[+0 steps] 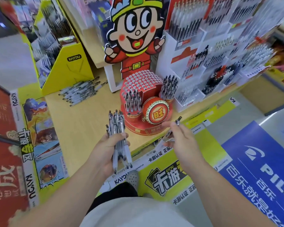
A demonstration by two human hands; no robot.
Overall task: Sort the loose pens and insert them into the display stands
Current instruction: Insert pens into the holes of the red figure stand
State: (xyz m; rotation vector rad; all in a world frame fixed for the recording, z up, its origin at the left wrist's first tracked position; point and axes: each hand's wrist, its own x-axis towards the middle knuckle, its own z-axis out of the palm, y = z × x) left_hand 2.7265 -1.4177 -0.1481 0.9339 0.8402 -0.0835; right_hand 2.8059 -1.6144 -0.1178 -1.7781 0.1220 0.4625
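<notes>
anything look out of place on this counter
A heap of loose clear-barrelled pens lies scattered on the pale wooden tabletop beside the yellow cardboard box, outside any stand. The round red display stand has most of its top holes empty.

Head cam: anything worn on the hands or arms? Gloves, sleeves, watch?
No gloves on the left hand or right hand. Both forearms are uncovered as far as the frame shows: no sleeves, watch or bands visible. A light grey top shows at the bottom edge.
</notes>
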